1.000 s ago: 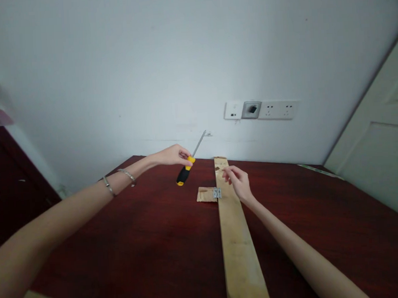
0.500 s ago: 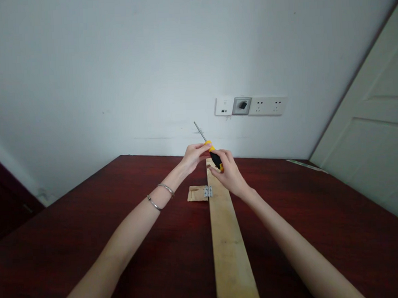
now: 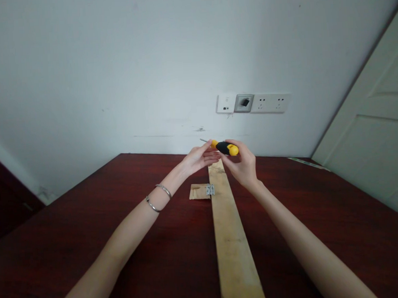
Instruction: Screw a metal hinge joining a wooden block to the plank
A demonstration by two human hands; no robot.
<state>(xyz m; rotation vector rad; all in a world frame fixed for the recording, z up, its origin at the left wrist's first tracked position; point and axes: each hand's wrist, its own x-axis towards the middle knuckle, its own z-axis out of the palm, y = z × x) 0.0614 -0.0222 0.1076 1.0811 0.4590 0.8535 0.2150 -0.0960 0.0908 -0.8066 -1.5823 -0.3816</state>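
A yellow and black screwdriver is held level above the far end of a long wooden plank. My right hand grips its handle. My left hand touches the screwdriver near the yellow collar, with its fingers pinched around the shaft end. The thin metal shaft points left and mostly hides behind my left fingers. A small wooden piece lies left of the plank, joined to it by a small metal hinge. Two bracelets sit on my left wrist.
The plank lies on a dark red wooden table that meets a white wall. A row of wall sockets sits above the table's far edge. A pale door stands at the right.
The screwdriver went from my left hand alone, shaft up, to both hands. It has now tipped to level, with my right hand on the handle.
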